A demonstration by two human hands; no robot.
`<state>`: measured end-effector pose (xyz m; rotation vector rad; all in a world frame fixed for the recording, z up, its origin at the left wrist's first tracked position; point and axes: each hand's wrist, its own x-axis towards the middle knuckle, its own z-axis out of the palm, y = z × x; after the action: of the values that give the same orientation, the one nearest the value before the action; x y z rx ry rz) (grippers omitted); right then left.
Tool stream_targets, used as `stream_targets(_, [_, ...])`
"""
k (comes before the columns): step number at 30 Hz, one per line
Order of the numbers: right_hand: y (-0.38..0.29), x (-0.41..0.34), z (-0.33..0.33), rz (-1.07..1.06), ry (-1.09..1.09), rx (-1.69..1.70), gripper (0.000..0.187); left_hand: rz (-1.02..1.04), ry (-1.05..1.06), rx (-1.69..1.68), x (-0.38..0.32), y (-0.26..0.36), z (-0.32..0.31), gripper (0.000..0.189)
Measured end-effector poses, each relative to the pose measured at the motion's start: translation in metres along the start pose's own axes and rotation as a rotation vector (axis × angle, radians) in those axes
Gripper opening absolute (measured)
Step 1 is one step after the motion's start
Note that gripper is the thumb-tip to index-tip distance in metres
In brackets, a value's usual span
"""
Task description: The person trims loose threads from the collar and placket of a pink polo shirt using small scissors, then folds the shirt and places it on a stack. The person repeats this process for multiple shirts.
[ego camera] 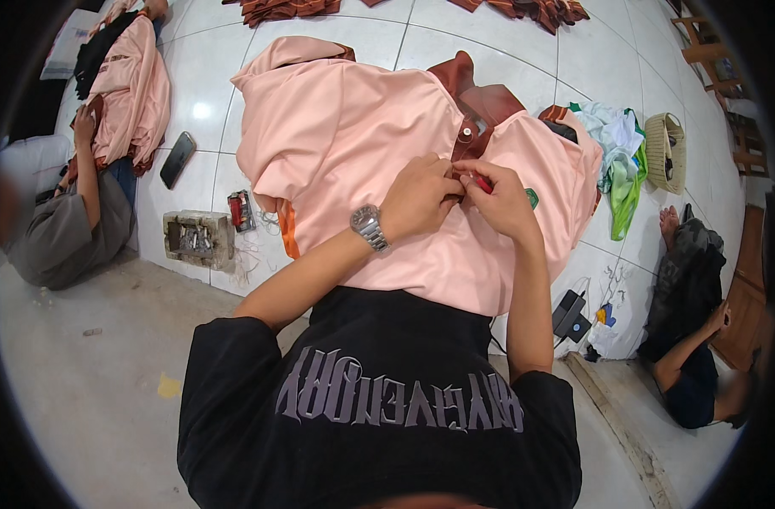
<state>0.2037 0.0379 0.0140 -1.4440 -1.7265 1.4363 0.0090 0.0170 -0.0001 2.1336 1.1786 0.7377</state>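
Across my lap and the tiles lies a pink shirt [375,121] with a dark reddish-brown collar [492,98]. A white button [467,132] shows near the top of its front opening. My left hand [422,194], with a steel-banded wristwatch [370,226] on that arm, pinches the shirt's front edge. Close against it, my right hand [503,198] holds a small red-handled tool [483,184] at the same spot. The tool's tip and the pinched cloth are hidden by my fingers. A green emblem [531,198] sits on the cloth beside my right hand.
To the left are a block ashtray [198,237] with cigarette butts, a red lighter [237,210] and a phone [177,160]. Right lie white-green cloths [616,140], a woven basket [666,153] and a black device [572,316]. Two people sit at either side; brown cloth pieces [286,9] lie ahead.
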Motion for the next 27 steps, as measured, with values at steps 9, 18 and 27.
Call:
stream_targets(9, [0.001,-0.011,0.003,0.042,0.066,-0.42,0.031,-0.109,0.039,-0.097,0.0,-0.01,-0.009,0.008])
stream_targets(18, [0.004,0.007,0.007,0.011,0.097,-0.548,0.036,-0.088,0.081,-0.019,0.0,-0.017,-0.006,0.01])
stream_targets(27, [0.009,-0.013,0.008,0.074,0.24,-0.452,0.023,-0.082,0.011,-0.023,0.023,-0.023,0.001,0.014])
